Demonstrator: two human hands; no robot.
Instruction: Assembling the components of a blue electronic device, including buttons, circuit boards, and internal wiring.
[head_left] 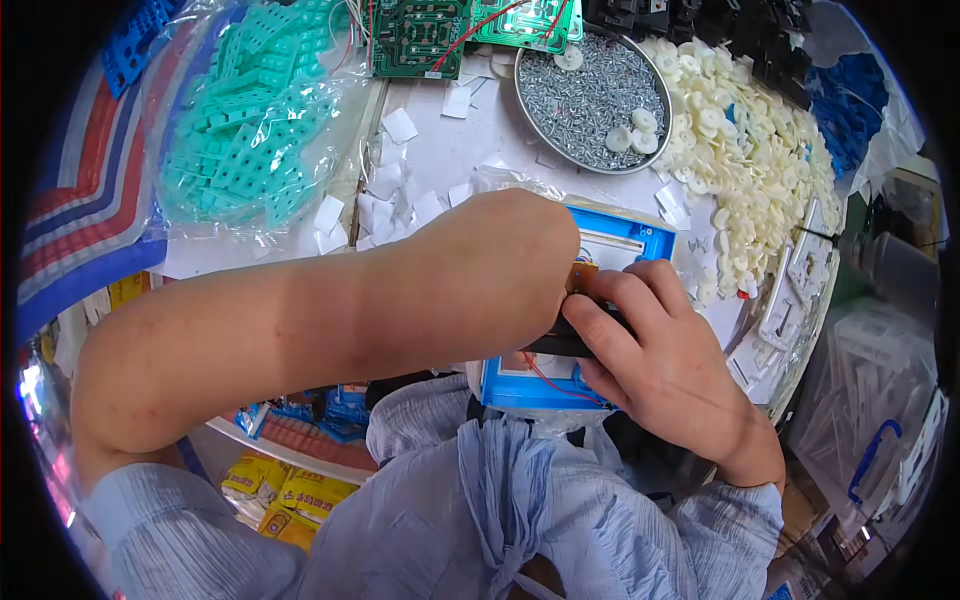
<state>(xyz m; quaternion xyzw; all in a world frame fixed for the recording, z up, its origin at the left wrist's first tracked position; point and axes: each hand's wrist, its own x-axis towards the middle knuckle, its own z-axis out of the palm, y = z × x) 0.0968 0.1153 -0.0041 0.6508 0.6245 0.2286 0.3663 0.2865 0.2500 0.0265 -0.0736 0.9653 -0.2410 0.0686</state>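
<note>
A blue plastic housing (500,385) with a pale inside lies at the table's near edge, before my body. Across it reaches my left hand (520,255), its wrist sharply bent; its fingers are hidden under the back of the hand. My right hand (650,345) comes in from the right with fingers curled together over the housing. At its fingertips is a small orange-brown piece (583,272), and a black bar-like part (560,346) runs between the two hands. What the right fingers grip is mostly covered. A thin red wire (545,377) crosses the lower part of the housing.
Behind the hands stands a round tray (522,95) of small screws, with green circuit boards (420,40) to its left. Cream plastic discs (750,150) are heaped at right. A clear bag of turquoise parts (250,130) lies at left. White paper-like squares (400,125) are scattered between.
</note>
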